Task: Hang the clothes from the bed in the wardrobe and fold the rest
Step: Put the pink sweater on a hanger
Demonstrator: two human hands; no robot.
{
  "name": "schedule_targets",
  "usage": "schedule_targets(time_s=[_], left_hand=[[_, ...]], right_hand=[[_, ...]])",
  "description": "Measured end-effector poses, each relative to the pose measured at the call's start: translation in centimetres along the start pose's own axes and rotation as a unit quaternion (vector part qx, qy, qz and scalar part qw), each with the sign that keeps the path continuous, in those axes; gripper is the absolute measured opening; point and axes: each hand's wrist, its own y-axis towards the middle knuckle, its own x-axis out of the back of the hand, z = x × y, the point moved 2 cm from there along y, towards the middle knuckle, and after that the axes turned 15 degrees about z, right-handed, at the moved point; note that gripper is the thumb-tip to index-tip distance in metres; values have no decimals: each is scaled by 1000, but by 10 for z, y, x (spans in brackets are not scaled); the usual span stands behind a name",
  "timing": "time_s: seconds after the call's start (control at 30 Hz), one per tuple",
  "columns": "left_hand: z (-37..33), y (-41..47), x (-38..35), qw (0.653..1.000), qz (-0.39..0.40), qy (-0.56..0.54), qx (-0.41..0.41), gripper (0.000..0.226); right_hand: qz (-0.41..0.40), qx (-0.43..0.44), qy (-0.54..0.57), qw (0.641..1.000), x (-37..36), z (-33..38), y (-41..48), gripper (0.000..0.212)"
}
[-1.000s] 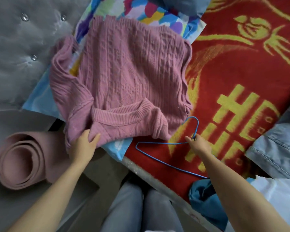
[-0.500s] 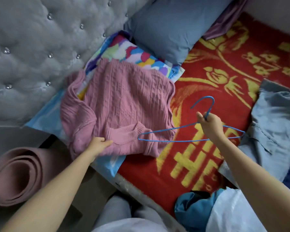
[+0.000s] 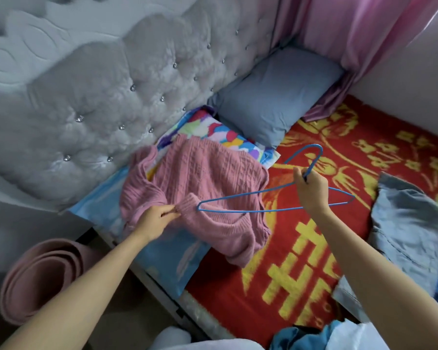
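A pink knitted sweater lies on the bed, partly over a colourful pillow. My left hand pinches the sweater's ribbed collar and lifts it a little. My right hand grips a blue wire hanger at the base of its hook and holds it above the sweater. The hanger's left tip is right at the collar opening. A light blue denim garment lies on the red and yellow blanket to the right.
A grey tufted headboard runs along the left. A blue-grey pillow and pink curtain are at the back. A rolled pink mat stands on the floor beside the bed. Teal and white clothes lie at the bottom right.
My right hand lifted the hanger off the blanket and swung it over the sweater. My left hand moved from the sweater's shoulder to pinch the collar. The camera tilted up.
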Motion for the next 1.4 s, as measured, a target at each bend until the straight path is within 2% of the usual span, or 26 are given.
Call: schedule_targets(time_s=[0.17, 0.3, 0.4, 0.47, 0.53, 0.6, 0.67, 0.7, 0.87, 0.97, 1.03, 1.1, 1.23, 1.4], left_hand=[[-8, -3, 13, 999, -19, -20, -34, 23], [-20, -2, 17, 998, -31, -5, -51, 26], [-35, -3, 12, 996, -23, 33, -77, 30], [-48, -6, 8, 989, -38, 98, -103, 30], [-69, -14, 10, 969, -73, 183, -148, 28], [-89, -22, 16, 934, -115, 259, -216, 24], [-107, -25, 25, 898, -166, 311, -262, 22], [-115, -24, 29, 891, -177, 320, -270, 23], [-154, -22, 39, 902, -123, 250, -331, 23], [-176, -29, 36, 895, -110, 243, -358, 25], [-189, -35, 23, 873, -111, 268, -392, 26], [-203, -39, 6, 868, -98, 273, -403, 28], [-230, -44, -18, 846, -105, 291, -435, 28], [-248, -47, -16, 821, -88, 309, -473, 28]], right_hand=[[-50, -8, -16, 999, 21, 7, -3, 44], [-53, 3, -20, 998, 29, 14, -13, 47], [-50, 23, -19, 998, 22, 28, -29, 52], [-57, 31, -6, 998, 15, 39, -38, 54], [-81, 18, 11, 997, 11, 50, -46, 55], [-111, -4, 35, 993, 11, 57, -51, 54], [-140, -15, 61, 988, 16, 63, -57, 52], [-154, -19, 73, 985, 20, 65, -59, 51], [-244, -39, 129, 960, 37, 81, -73, 51], [-272, -19, 106, 956, 39, 96, -86, 51], [-277, -14, 88, 957, 40, 108, -92, 47], [-273, -31, 92, 957, 37, 117, -94, 48], [-254, -84, 145, 953, 28, 122, -103, 53], [-252, -50, 195, 947, 47, 118, -107, 59]])
